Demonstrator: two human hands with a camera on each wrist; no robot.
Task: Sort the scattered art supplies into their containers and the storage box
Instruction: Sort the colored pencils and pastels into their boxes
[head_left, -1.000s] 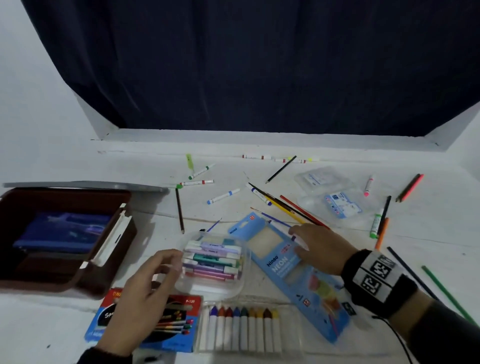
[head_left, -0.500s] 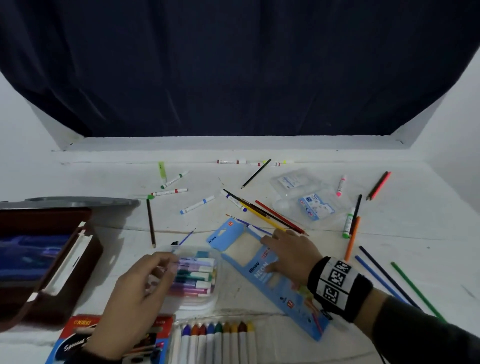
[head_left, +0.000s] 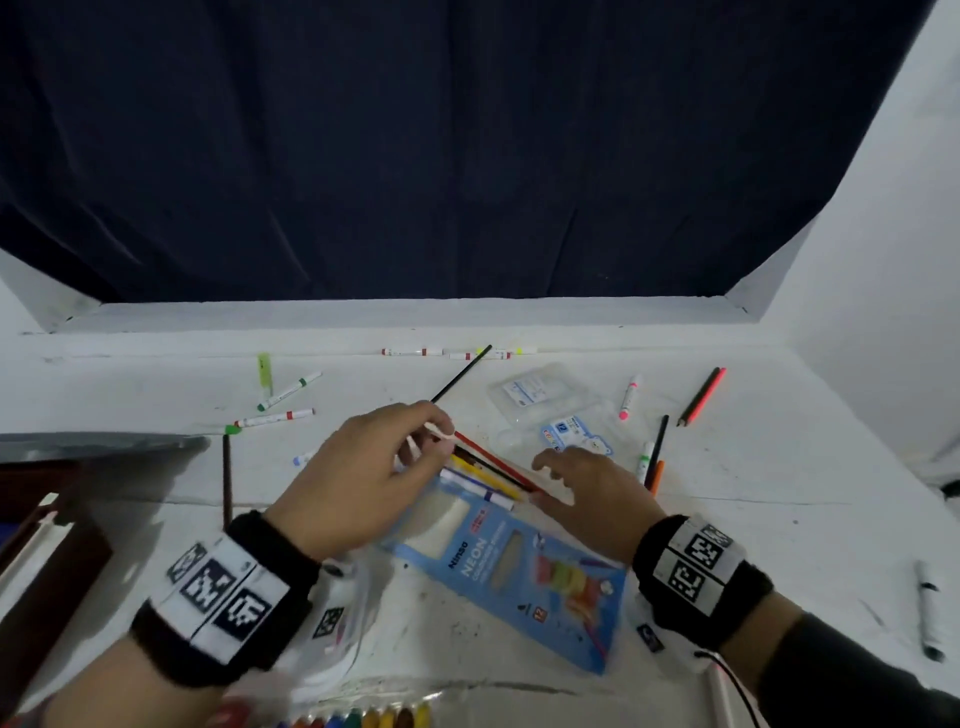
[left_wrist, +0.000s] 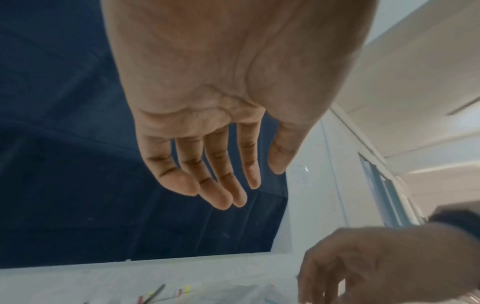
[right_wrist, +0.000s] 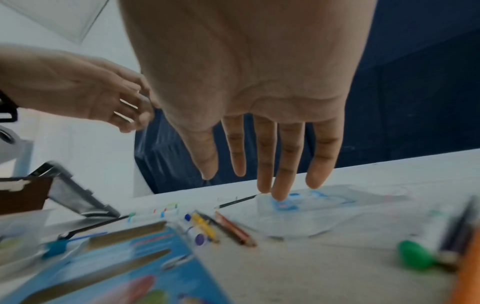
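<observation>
A bundle of coloured pencils lies on the white table just beyond a blue neon pencil box. My left hand hovers over the far end of the bundle with straight fingers, holding nothing. At the bundle's near end my right hand is spread, with an empty palm. A purple-capped marker lies against the box's top edge. A clear marker case sits under my left wrist. The brown storage box stands open at the far left.
A clear pouch lies behind the pencils. Loose markers lie at the back left, and pencils and a green marker to the right. A black pen lies far right. Crayons line the near edge.
My left hand left the marker case and moved forward and right to the pencil bundle. My right hand slid off the blue box to the bundle's near end.
</observation>
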